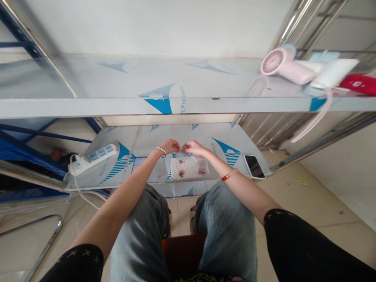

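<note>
My left hand (171, 145) and my right hand (192, 148) are close together above the lower shelf (155, 135), their fingers pinched. Whatever they hold between the fingertips is too small and blurred to make out. Just in front of my hands, nearer to my knees, lies a white tissue-like sheet or packet (188, 168) with a few small dark red pieces on it. A small clear strip or bag (161, 174) with a reddish edge is to its left. Behind my left wrist a flat, dark-edged thing (138, 163), perhaps a phone, is partly covered by my arm.
A white power strip (93, 159) with a cable is on the left of the lower shelf. On the right lies a white phone (254, 167). The upper shelf (123, 105) crosses above my hands, carrying a pink handheld fan (286, 64) and a red object (360, 83).
</note>
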`<state>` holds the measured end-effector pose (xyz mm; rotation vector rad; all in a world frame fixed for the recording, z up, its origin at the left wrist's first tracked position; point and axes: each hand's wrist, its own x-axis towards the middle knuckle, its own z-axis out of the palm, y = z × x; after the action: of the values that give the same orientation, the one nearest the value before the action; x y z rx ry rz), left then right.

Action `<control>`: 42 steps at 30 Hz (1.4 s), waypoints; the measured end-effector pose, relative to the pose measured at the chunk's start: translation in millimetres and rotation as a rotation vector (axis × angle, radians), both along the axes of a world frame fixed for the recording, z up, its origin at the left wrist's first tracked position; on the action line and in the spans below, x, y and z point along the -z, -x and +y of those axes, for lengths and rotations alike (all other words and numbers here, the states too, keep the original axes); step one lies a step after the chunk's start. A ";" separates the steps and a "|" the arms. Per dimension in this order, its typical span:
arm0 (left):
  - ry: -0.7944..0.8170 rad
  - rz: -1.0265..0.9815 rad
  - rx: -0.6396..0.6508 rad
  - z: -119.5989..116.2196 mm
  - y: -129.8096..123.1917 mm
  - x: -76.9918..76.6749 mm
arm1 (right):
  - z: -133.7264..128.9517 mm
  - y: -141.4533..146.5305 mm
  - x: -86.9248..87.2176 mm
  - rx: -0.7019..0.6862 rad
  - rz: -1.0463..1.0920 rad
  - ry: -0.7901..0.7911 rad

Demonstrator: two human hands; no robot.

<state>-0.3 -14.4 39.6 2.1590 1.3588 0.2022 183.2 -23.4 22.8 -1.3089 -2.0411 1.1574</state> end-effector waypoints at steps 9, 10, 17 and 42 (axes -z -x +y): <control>-0.041 0.099 0.037 -1.0 -2.5 0.6 | -0.2 -4.3 4.2 0.006 0.050 -0.021; -0.039 0.103 0.037 -1.0 -2.1 0.9 | -0.3 -4.3 4.2 0.012 0.057 -0.016; -0.013 0.113 0.017 1.8 1.2 4.6 | 1.0 -6.6 6.0 0.012 0.057 -0.005; -0.237 0.169 0.052 -0.9 -12.5 13.6 | 5.2 -1.9 8.0 0.089 -0.171 -0.188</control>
<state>12.1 -15.3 25.9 2.4533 1.4300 0.1713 185.1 -18.1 14.8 -1.4292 -2.1288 0.8174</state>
